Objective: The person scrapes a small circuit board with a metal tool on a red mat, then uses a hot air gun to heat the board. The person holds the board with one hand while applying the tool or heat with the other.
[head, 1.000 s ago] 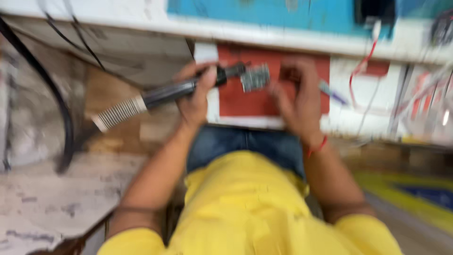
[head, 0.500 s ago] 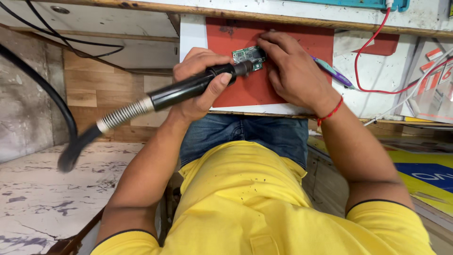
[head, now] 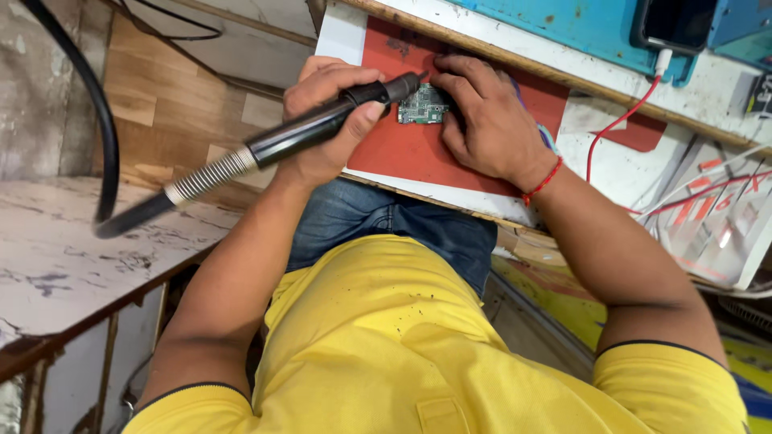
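The left hand (head: 326,120) was clenched around a black iron (head: 322,128), a long tool with a dark glossy barrel and a ribbed rubber grip near the front. Its tip pointed right and met the upper left edge of the board (head: 424,105). At the rear of the barrel a silver coiled spring (head: 211,175) led into a thick black hose (head: 100,137) that curved up and away over the floor on the left.

The board was small, green and roughly rectangular, with tiny grey parts and a metal shield on its face. It lay flat on a red mat (head: 418,153), near the mat's upper middle, between the 2 hands.

The right hand (head: 486,120) pressed down just right of the board, its fingers (head: 462,80) bent over the board's top and right edges, pinning it rather than lifting it. A red thread circled that wrist.

The mat sat on a white bench (head: 619,173). A red cable (head: 615,124) ran across the bench to a phone (head: 675,24) at the top right.
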